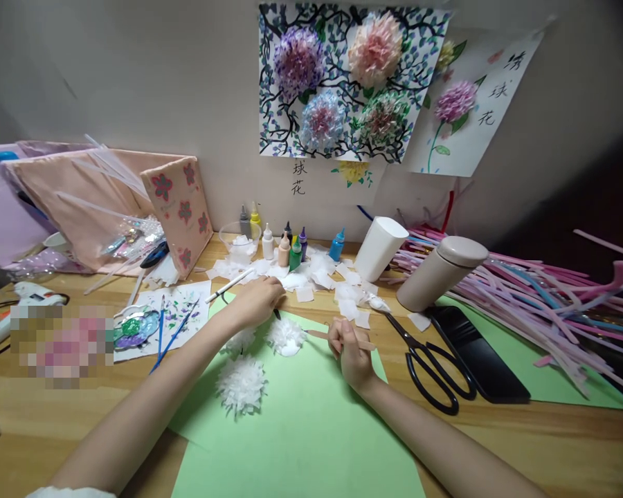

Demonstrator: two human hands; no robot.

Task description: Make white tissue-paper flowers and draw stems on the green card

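My left hand (259,301) reaches over the back edge of the green paper (301,429), beside scattered white paper squares (305,294). Its fingers are bent together; what they pinch, if anything, is hidden. A small dark tip shows just below them. Around a flat wooden craft stick (318,334) my right hand (350,353) is closed, the stick's left end pointing at a fluffy white paper flower (285,337). That flower has a smooth white patch at its front. Nearer to me lies another white paper flower (241,385); a third (237,340) is partly hidden by my left forearm.
Black-handled scissors (430,366), a black tray (477,353) and a beige tumbler (441,273) stand right. Paint bottles (295,252) line the back. Left are a paint palette (138,326), brushes (179,332), a glue gun (25,304) and a fabric box (179,214).
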